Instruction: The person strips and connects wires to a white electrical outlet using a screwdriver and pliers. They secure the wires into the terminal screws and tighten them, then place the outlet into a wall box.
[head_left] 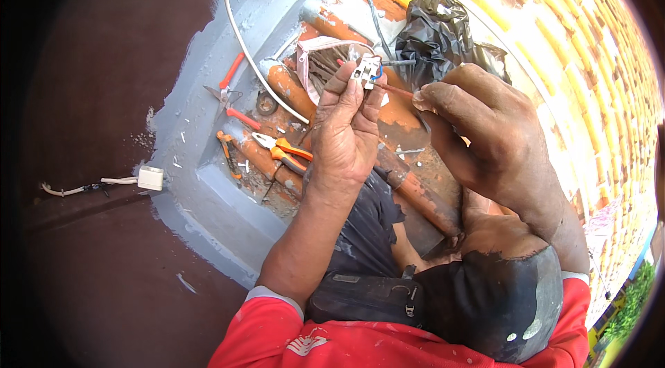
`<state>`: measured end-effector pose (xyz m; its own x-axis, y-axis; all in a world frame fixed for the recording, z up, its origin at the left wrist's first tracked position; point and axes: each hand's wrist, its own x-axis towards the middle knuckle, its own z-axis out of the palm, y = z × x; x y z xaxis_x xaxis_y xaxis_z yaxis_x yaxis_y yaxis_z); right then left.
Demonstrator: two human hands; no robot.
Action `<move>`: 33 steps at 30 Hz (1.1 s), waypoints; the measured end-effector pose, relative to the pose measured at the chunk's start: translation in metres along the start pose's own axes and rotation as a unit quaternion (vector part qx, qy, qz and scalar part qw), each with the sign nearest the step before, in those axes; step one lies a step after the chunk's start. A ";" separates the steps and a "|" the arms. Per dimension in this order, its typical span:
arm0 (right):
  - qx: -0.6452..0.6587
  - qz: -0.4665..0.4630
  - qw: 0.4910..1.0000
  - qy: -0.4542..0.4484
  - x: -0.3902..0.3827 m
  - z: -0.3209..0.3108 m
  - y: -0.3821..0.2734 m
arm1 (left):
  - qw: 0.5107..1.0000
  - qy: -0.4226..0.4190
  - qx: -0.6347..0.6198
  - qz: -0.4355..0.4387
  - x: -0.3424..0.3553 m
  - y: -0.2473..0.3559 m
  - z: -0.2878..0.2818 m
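Note:
Between the thumb and fingers of my left hand [346, 129] is a small white electrical fitting [367, 71], held up near the middle of the view. A short blue wire shows at its right side, and a dark cable end [398, 62] sits beside it. My right hand [478, 115] is closed in a pinch on a thin reddish-brown rod [396, 89], whose tip meets the fitting's lower right. Whether the rod is a tool shaft or a stiff wire, I cannot tell. Below my left hand lie combination pliers [282, 150] with orange and black handles.
Red-handled cutters [228, 95], a dark tape ring [266, 103] and an orange utility knife [229, 153] lie left. A pink-edged pouch [305, 70] and black plastic bag [435, 35] stand behind. A white cable [242, 42] arcs past; a white box [150, 178] sits far left. Roof tiles [568, 28] slope right.

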<state>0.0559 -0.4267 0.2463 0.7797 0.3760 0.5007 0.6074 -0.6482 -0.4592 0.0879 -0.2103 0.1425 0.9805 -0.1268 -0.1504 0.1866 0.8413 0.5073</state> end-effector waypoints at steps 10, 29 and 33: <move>-0.007 -0.008 1.000 0.011 -0.002 0.001 -0.001 | 1.000 0.001 0.024 0.012 0.000 -0.004 0.003; -0.088 0.015 0.991 -0.101 0.007 0.006 -0.012 | 0.993 0.042 0.106 0.013 0.010 -0.031 -0.008; -0.108 0.075 0.979 -0.159 0.005 0.007 -0.007 | 0.995 0.024 0.095 0.003 0.006 -0.037 -0.012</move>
<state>0.0561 -0.4161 0.2470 0.8864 0.4303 0.1709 0.4630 -0.8235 -0.3279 0.0858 -0.2356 0.1126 0.9784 -0.0925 -0.1849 0.1932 0.7275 0.6583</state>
